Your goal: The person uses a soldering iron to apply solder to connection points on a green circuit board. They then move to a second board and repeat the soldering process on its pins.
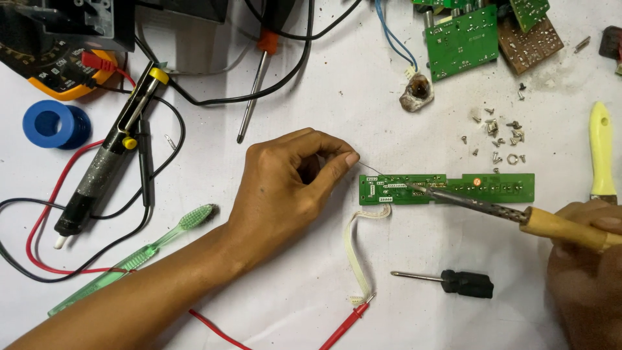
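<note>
1. A long, narrow green circuit board lies flat on the white tabletop, right of centre, with a pale flat ribbon cable trailing from its left end down toward the near edge.
2. The right hand is wrapped tight round the yellow wooden handle of a soldering iron; its dark metal tip rests on the board's left half, beside a small white connector.
3. The left hand is curled, thumb and forefinger pinched on a thin strand of solder wire whose free end reaches the board's upper left corner, close to the iron's tip.
4. As I judge it, a joint is being worked on right now: iron and wire meet at the board, and the joint looks unfinished. How many joints are done I cannot tell; the solder points are too small to read.
5. Just below the board lie a small black-handled screwdriver and a red probe lead.
6. Above the board's right end sits a scatter of small loose screws; farther up are other green boards and a brown one.
7. To the left lie a green translucent toothbrush, a black desoldering pump with yellow buttons, a blue spool and a yellow multimeter with red and black leads looping about.
8. An orange-handled screwdriver lies at top centre, and a yellow-handled brush lies at the far right.
</note>
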